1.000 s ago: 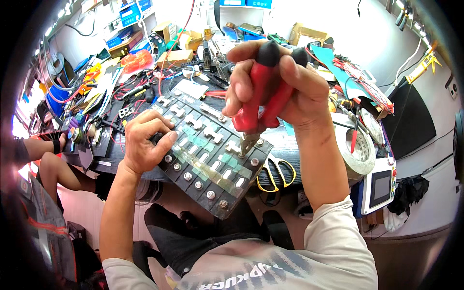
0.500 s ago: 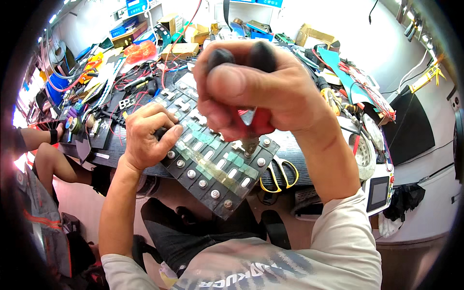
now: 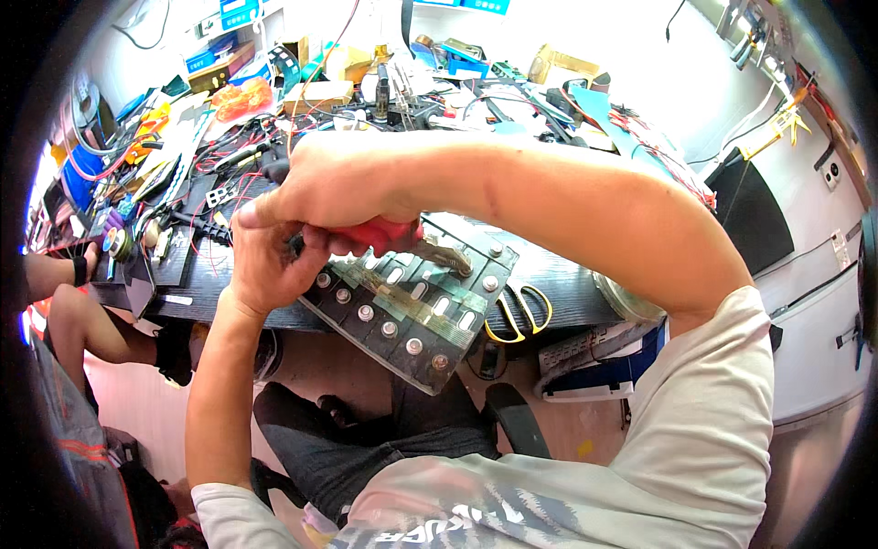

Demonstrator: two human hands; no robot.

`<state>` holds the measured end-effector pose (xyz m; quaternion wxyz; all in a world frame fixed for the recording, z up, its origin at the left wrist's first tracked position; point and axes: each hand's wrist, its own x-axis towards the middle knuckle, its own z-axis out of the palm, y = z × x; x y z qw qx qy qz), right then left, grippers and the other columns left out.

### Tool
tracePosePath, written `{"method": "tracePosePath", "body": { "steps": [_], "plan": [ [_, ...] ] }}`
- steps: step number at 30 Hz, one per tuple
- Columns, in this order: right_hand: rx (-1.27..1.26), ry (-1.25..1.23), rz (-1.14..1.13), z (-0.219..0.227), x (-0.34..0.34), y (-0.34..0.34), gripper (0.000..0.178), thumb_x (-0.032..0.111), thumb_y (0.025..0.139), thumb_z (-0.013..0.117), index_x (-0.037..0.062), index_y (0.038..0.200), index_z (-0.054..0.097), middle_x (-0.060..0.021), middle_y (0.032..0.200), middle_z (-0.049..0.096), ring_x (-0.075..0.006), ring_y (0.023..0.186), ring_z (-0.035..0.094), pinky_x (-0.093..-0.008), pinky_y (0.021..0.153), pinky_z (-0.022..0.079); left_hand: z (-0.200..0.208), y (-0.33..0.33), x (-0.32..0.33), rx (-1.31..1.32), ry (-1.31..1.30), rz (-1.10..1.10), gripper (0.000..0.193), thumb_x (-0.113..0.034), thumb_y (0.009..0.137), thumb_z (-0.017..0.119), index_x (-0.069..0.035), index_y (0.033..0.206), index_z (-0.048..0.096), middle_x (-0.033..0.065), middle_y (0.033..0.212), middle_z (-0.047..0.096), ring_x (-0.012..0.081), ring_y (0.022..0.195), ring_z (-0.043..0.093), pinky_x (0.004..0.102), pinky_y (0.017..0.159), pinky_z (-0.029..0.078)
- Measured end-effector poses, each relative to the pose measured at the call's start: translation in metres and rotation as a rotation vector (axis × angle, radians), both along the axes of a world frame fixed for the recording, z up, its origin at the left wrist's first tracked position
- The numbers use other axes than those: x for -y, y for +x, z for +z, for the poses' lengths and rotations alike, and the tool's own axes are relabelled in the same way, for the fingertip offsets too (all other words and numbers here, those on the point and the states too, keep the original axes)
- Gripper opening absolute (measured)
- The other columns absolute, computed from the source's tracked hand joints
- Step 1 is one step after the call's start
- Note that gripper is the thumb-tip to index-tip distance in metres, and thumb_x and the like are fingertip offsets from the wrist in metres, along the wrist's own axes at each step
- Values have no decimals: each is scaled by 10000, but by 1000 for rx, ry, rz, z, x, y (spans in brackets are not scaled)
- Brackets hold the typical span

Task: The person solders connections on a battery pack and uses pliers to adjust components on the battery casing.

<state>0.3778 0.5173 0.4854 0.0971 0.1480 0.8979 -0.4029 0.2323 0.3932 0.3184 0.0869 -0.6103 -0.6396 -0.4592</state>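
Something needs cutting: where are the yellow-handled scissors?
The head view shows the scissors right of centre, at the near edge of the table, beside the black block.

I see a bright white wall (image 3: 640,55) beyond the grip, a dark wood-grain tabletop (image 3: 572,302) beneath it, pale pinkish floor (image 3: 123,392) lower still.

Head-worn fisheye looks down and forward from close above left hand (image 3: 262,261), right hand (image 3: 322,188) and bench (image 3: 574,295).

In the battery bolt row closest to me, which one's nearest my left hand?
The leftmost bolt, beside your left hand; the other five visible in that row sit farther off, stepping down to the right.
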Motion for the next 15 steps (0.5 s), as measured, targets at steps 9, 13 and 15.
{"method": "tracePosePath", "body": {
  "steps": [9,13,15],
  "plan": [
    [-360,-579,172,3,-69,53,574,482,1144,600,-55,1330,677,-209,1088,810,-270,1008,809,-384,815,675,28,13,-4,-137,68,-32,141,-135,816,790,-42,730,728,91,843,748,294,784,732,398,720,557],
    [-472,-644,387,-8,-97,72,791,587,1130,526,-94,1532,535,-288,1283,746,-365,1170,772,-452,998,647,28,12,-1,-115,32,-26,142,-132,821,790,-32,740,731,91,852,762,290,797,739,390,729,566],
    [-484,-677,406,-10,-98,82,858,615,1098,584,-104,1560,499,-305,1295,728,-386,1180,765,-468,1021,629,29,12,0,-118,22,-19,139,-131,820,789,-32,742,732,92,857,764,289,796,738,391,734,568]
  ]
}}
